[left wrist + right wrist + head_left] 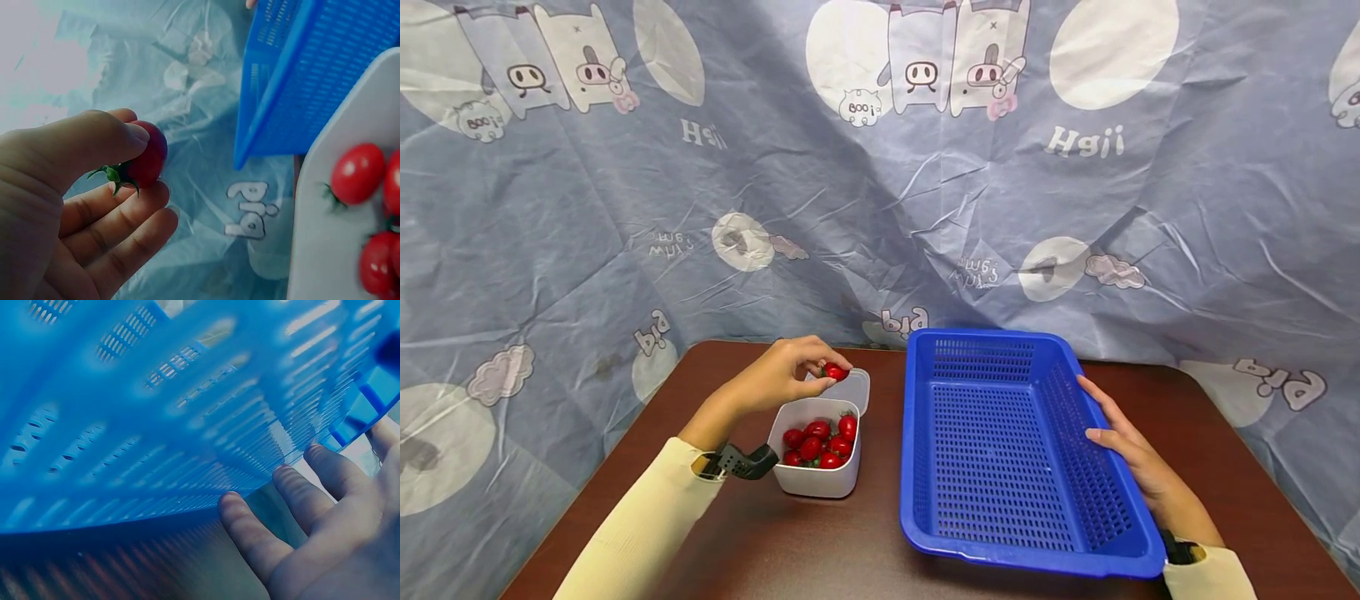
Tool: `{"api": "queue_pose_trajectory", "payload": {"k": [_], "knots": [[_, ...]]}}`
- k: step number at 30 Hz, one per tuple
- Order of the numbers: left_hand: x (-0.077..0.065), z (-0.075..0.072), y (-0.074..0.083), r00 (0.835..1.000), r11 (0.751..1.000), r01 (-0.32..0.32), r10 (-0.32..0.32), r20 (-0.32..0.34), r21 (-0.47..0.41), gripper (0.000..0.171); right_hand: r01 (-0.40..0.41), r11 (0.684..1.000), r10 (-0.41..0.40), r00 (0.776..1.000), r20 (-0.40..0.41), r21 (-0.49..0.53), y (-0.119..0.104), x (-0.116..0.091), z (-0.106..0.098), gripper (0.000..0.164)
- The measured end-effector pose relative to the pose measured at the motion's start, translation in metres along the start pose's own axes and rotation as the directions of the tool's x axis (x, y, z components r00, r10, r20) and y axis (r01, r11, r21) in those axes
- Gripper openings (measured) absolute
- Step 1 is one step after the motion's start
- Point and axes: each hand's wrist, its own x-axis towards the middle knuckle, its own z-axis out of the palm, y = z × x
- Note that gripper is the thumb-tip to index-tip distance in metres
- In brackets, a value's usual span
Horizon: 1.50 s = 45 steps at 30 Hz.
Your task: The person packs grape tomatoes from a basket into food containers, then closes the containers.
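My left hand (782,371) pinches a red cherry tomato (835,372) between thumb and fingers, above a white square container (816,482). In the left wrist view, the held tomato (150,159) shows its green stem. Several more cherry tomatoes (810,447) lie in the container, whose clear lid (854,390) is folded back behind it. My right hand (1138,454) grips the right side of a blue plastic basket (910,433), thumb over the rim. Seen from the right wrist, its fingers (303,497) lie against the slotted outer wall. Nothing lies inside the basket.
Both containers are at a dark reddish-brown table (820,550), white one left, basket right. Behind the table hangs a grey-blue cloth (850,192) with cartoon prints. A black wrist strap device (748,461) sits on the left wrist, close to the container.
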Motion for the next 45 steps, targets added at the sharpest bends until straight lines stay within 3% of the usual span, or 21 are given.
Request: {"api": "queue_pose_trajectory", "payload": {"k": [5,10,21,29,36,45], "knots": [[-0.020,0.002,-0.007,0.999,0.999,0.036,-0.037,-0.018,-0.034,0.030,0.040,0.998,-0.042,0.998,0.046,0.041,0.002,0.000,-0.002,0.069],[-0.040,0.006,-0.014,0.997,0.998,0.059,-0.060,-0.040,-0.014,0.029,0.066,0.997,-0.069,0.995,0.075,0.051,0.005,0.000,-0.004,0.069],[-0.072,0.019,-0.024,0.995,0.996,0.077,-0.074,-0.071,0.037,0.033,-0.009,1.000,0.009,1.000,-0.016,0.019,0.002,-0.002,0.000,0.069],[-0.081,0.029,-0.023,0.999,0.998,0.030,-0.028,-0.045,0.048,0.032,-0.011,0.998,0.012,1.000,-0.007,0.054,0.002,-0.004,-0.001,0.069],[-0.082,0.030,-0.020,0.998,0.998,0.056,-0.056,0.002,0.028,0.035,-0.008,0.999,0.008,1.000,-0.001,0.051,0.003,-0.003,-0.002,0.069],[-0.084,0.029,-0.021,0.998,0.998,0.067,-0.067,0.014,0.005,0.027,-0.002,0.999,0.001,1.000,0.006,0.052,0.003,0.000,-0.002,0.069]]}}
